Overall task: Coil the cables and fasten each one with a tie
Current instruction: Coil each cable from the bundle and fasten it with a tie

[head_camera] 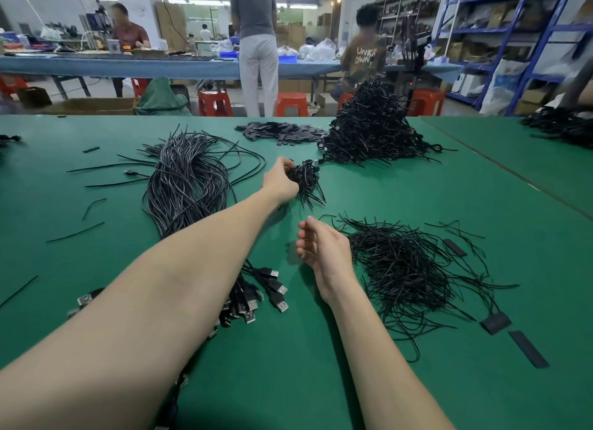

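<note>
Surface: a green table (401, 381) is carrying loose cables (187, 179), ties (407, 269) and a heap of coiled cables (372, 131).
Room: workers are standing and sitting at a blue bench (160, 67); shelving (500, 28) is lining the right side.
Left hand (279, 181): reaching forward, fingers curling around a small coiled bundle (305, 177) just before the heap.
Right hand (324, 250): hovering beside the ties, fingers loosely curled, holding nothing.

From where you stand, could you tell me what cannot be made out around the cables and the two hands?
Head view only:
- Whether the coiled bundle is tied: too small and dark; left hand covers its side.
- Uncoiled cables: middle hidden under the left forearm.
- USB plugs: partly hidden by that forearm.
- Right hand: palm faces away.
</note>
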Action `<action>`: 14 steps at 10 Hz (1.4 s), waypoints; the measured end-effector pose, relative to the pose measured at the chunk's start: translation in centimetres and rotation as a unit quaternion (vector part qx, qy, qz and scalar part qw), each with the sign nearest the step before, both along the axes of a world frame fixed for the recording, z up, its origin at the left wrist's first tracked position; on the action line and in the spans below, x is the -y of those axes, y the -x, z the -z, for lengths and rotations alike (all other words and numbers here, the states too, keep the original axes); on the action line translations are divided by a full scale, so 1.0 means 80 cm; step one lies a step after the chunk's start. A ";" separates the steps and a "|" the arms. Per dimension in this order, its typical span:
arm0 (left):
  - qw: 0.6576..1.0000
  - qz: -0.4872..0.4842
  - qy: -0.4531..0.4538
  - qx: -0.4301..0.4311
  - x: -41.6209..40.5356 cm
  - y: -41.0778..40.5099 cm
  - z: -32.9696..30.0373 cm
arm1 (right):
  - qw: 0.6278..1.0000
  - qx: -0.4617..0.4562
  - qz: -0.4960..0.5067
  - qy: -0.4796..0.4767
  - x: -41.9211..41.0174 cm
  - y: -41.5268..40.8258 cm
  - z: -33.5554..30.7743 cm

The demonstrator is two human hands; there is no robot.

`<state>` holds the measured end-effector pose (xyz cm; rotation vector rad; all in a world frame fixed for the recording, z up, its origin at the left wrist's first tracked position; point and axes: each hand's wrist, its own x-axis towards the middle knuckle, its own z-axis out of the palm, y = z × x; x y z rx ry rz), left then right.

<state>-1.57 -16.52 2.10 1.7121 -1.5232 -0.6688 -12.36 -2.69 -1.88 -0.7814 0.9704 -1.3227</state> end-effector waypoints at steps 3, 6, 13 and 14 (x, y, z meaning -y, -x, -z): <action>1.000 0.026 0.011 -0.009 -0.012 -0.009 0.005 | 1.000 -0.001 -0.013 -0.001 0.000 0.002 0.001; 0.994 0.018 0.111 0.020 -0.134 -0.029 0.016 | 1.000 -0.015 -0.019 0.005 0.002 0.002 0.003; 0.996 0.086 0.036 -0.006 -0.169 -0.048 0.032 | 0.751 -0.594 -0.248 0.147 -0.004 0.003 -0.020; 0.996 0.082 0.040 -0.015 -0.170 -0.049 0.029 | 0.767 -0.578 -0.233 0.154 -0.003 0.004 -0.020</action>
